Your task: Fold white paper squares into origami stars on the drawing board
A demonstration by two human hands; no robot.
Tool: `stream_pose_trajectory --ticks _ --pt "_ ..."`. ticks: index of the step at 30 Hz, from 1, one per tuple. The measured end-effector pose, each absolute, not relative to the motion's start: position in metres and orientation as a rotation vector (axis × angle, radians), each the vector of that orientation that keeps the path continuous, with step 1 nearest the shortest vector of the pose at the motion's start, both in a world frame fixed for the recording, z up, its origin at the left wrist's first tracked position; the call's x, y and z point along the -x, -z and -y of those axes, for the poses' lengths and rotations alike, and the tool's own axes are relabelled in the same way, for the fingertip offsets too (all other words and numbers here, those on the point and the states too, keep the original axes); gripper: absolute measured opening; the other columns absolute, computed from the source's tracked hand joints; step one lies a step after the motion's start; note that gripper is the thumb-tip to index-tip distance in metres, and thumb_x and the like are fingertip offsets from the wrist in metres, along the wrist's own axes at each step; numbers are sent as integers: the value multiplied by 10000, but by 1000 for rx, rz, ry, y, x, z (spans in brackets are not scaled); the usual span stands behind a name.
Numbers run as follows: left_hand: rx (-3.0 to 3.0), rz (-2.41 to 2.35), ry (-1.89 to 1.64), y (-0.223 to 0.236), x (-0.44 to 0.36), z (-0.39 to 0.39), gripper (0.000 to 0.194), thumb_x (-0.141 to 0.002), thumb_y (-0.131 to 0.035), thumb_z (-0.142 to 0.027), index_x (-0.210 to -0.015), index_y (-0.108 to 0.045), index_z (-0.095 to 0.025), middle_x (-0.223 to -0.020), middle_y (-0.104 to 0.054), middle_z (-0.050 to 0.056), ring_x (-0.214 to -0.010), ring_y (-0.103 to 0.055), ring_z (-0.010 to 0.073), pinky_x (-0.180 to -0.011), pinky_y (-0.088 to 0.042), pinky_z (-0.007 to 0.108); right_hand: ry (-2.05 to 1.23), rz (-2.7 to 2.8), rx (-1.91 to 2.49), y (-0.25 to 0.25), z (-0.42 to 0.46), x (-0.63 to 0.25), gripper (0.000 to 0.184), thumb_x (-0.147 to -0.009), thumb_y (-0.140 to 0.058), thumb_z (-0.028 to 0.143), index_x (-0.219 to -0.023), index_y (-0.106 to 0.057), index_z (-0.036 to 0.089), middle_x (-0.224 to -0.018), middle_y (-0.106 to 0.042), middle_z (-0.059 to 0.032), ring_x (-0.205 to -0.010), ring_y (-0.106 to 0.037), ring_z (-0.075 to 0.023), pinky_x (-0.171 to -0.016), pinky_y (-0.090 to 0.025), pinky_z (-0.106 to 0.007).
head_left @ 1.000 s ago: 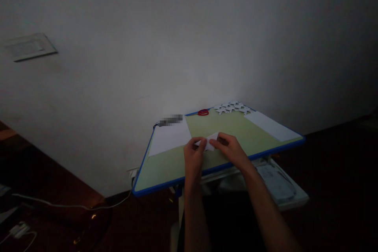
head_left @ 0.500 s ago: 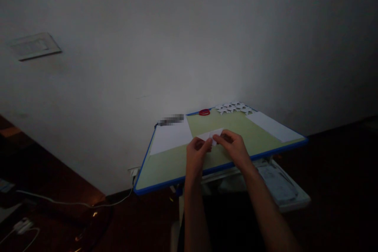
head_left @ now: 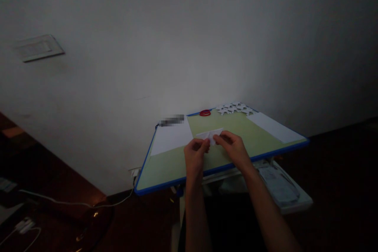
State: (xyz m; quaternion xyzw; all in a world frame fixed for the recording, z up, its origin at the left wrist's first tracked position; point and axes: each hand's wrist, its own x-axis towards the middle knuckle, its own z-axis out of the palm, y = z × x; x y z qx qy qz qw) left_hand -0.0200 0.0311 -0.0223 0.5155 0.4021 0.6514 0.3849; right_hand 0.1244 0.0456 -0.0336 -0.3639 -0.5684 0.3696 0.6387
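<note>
A small piece of folded white paper (head_left: 210, 134) is held over the near half of the table, its top edge slanting up to the right. My left hand (head_left: 195, 152) pinches its lower left side between thumb and fingers. On the right side, my right hand (head_left: 232, 145) grips it, with the thumb pressed on its front and the fingers behind. Both thumbs meet close to the paper's middle. The finer folds are too small and dim to make out.
The green tabletop (head_left: 168, 169) has a blue rim. White sheets lie left (head_left: 171, 138) and right (head_left: 273, 126). Red-handled scissors (head_left: 204, 113) and several folded white paper pieces (head_left: 233, 108) are at the back edge, against the wall (head_left: 189, 47). A white tray (head_left: 295, 201) is below.
My left thumb and fingers have shifted slightly left and down along the paper, showing more of its left part. My right hand keeps its grip. The view has shifted slightly.
</note>
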Motion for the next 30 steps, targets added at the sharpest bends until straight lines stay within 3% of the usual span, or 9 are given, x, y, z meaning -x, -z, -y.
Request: stream_pose_trajectory --ticks 7,14,20,30 --pt "-1225 -1023 -1713 25 20 -35 336 -693 -844 -451 -687 -704 -145 -609 -643 7 -583 -558 118 -618 -443 254 -802 1286 857 35 -48 -124 394 -789 -748 551 -677 -600 204 -643 -605 6 -636 -565 -166 -627 -449 -283" --pt "-1127 -965 -1764 28 22 -36 342 -706 -831 -452 -790 -733 -136 -715 -694 40 -644 -611 128 -648 -485 261 -884 1305 769 34 -46 -125 291 -815 -744 482 -859 -722 195 -822 -740 -48 -820 -688 -220 -820 -527 -344" --pt "-1083 -1018 -1801 27 23 -36 347 -708 -825 -452 -786 -708 -135 -712 -660 19 -609 -575 104 -602 -464 237 -859 1335 804 34 -46 -124 256 -828 -728 444 -831 -715 188 -782 -731 -45 -755 -664 -209 -740 -510 -331" --pt "-1099 -1019 -1735 23 23 -36 366 -732 -787 -489 -812 -689 -146 -746 -663 30 -626 -579 114 -579 -456 235 -898 1331 817 32 -46 -123 259 -806 -726 442 -815 -706 184 -768 -708 -40 -748 -647 -208 -731 -493 -323"
